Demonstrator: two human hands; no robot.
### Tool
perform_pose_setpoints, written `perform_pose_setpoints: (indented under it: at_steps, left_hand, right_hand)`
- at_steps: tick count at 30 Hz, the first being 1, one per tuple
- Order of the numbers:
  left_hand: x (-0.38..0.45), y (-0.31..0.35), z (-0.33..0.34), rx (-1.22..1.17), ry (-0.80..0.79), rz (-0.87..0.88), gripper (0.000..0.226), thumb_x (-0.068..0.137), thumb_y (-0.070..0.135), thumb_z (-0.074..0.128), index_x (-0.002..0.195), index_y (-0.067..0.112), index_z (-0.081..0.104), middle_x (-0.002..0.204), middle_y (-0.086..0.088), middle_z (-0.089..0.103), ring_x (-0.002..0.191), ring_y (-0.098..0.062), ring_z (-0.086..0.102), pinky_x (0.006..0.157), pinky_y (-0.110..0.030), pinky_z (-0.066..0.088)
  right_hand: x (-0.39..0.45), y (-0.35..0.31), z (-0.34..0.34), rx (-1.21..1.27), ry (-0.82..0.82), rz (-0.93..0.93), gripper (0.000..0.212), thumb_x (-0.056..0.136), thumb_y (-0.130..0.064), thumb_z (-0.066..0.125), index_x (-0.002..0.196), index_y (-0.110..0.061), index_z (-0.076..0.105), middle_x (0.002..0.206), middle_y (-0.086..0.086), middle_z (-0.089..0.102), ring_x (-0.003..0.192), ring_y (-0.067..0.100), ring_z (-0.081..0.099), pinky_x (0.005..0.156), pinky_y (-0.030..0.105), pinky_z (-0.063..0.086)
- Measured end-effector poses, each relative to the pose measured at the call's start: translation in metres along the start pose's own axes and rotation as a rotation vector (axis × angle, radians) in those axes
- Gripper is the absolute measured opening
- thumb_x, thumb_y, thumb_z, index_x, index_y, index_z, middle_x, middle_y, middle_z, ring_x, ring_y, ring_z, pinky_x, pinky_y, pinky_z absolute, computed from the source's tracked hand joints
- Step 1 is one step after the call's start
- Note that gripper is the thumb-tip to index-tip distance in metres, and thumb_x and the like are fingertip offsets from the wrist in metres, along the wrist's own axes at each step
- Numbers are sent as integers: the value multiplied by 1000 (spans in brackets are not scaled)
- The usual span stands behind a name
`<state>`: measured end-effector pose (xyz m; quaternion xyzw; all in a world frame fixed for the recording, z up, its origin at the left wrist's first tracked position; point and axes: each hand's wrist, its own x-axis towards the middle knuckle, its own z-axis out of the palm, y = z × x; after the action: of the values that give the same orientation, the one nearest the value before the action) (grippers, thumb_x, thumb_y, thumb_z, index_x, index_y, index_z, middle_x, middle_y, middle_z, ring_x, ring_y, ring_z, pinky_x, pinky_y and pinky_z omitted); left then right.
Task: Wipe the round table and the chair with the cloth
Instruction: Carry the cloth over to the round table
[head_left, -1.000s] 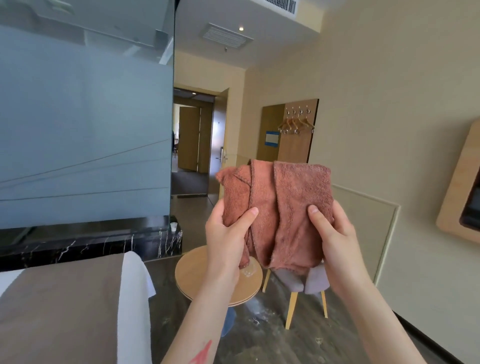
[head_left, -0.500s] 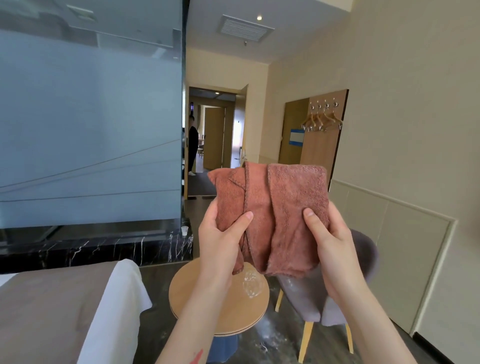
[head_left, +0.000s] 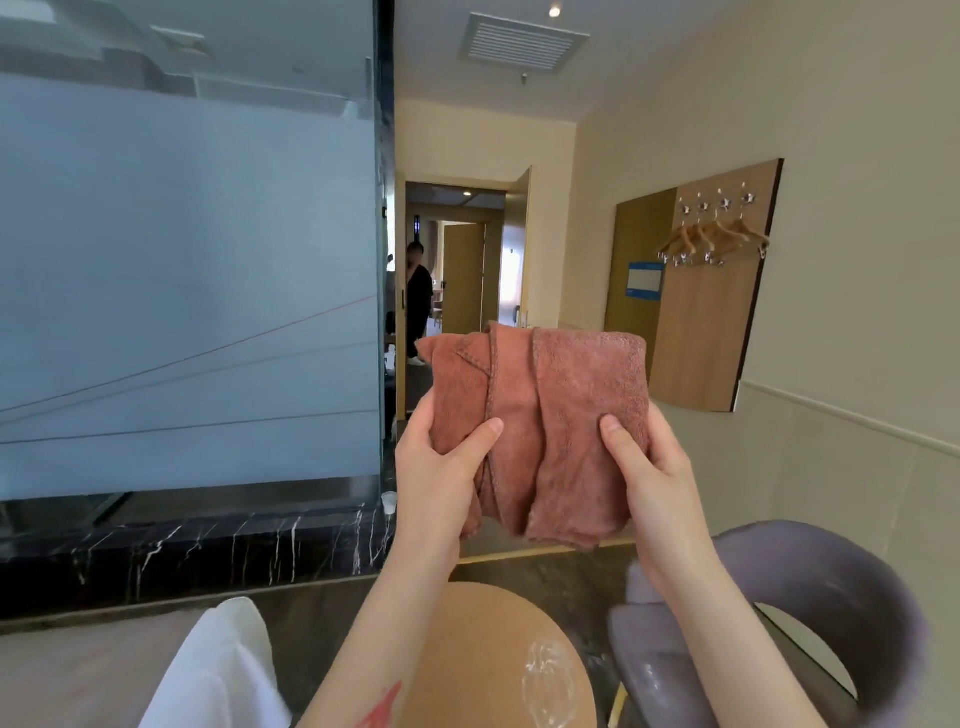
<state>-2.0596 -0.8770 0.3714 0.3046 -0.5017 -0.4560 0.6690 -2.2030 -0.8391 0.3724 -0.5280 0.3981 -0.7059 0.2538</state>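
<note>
Both hands hold up the folded cloth (head_left: 540, 426) above the table and chair.

The left hand (head_left: 441, 467) pinches its left edge, the right hand (head_left: 654, 478) its right edge. The round table (head_left: 467, 654) lies near, below the forearms; the grey chair (head_left: 810, 618) stands to its right.

Soft cloth, smooth wood, velvet seat

Fuzzy matt terry cloth (head_left: 561, 410); smooth matt wooden worktop (head_left: 483, 634) bearing a glossy smear (head_left: 548, 686); velvety grey chair (head_left: 831, 597).
</note>
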Motion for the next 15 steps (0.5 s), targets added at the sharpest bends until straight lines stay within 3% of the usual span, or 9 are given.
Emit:
perform_pose_setpoints:
  at_steps: [7, 15]
  left_hand:
    - [74, -38, 17, 28, 54, -1, 50, 79, 8, 69, 126, 20, 54, 117, -1, 64, 107, -19, 62, 93, -45, 51]
    - [144, -71, 47, 59, 109, 56, 43, 80, 3, 67, 119, 19, 58, 110, -1, 67, 103, -19, 64, 90, -39, 53]
  right_hand:
    - [80, 51, 6, 24, -42, 42, 30, 90, -29, 49, 119, -38, 45, 109, -20, 56, 101, 0, 54, 80, 20, 46]
    - [161, 100, 0, 92, -98, 65, 23, 90, -28, 50, 107, -44, 50, 104, -22, 59, 95, -4, 57, 73, 15, 47]
